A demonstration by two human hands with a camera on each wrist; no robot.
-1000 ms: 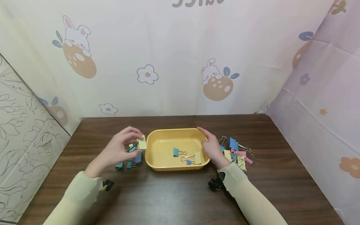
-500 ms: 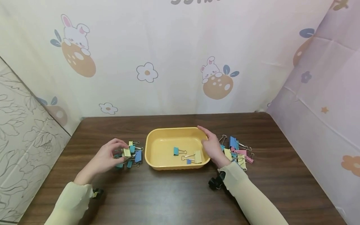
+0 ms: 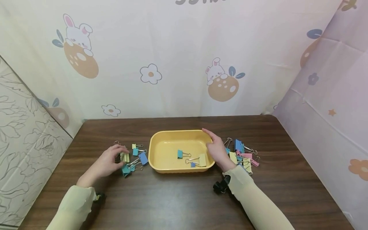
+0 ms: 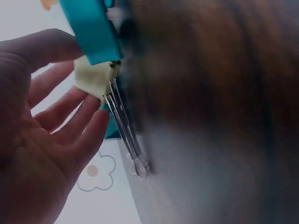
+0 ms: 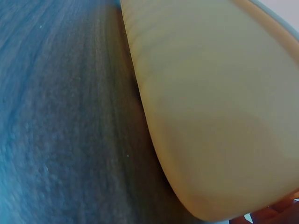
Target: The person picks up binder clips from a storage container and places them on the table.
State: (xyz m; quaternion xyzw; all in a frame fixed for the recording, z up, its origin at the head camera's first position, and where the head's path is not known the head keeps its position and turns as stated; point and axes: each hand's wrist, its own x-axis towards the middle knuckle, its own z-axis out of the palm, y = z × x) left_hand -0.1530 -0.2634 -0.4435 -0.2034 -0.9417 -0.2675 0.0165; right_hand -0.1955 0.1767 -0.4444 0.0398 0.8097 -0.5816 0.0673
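My left hand point(image 3: 107, 161) is at the left pile, with fingers and thumb around a pale yellow binder clip point(image 3: 125, 157). In the left wrist view the fingertips lie against this yellow clip point(image 4: 93, 79), whose wire handles point downward. A teal binder clip point(image 4: 93, 32) in front hides the thumb tip. My right hand point(image 3: 217, 150) grips the right end of a yellow plastic tray point(image 3: 166, 168), index finger along the rim. Inside lie a teal clip point(image 3: 180, 154), a yellow clip point(image 3: 202, 160) and a small blue clip point(image 3: 193, 164). The right wrist view shows the tray's outer wall point(image 5: 215, 107).
Beside the left hand lie a blue clip point(image 3: 143, 158), a teal clip point(image 3: 125, 170) and several others. A second pile with blue point(image 3: 238, 145), pink point(image 3: 246, 156) and yellow clips sits right of the tray. A patterned curtain point(image 3: 172, 64) borders the wooden table point(image 3: 172, 201).
The left hand has moved left from the tray's left rim to the pile, carrying the yellow clip. Pile clips have shifted, the blue one rightward. The right hand and tray stay put.
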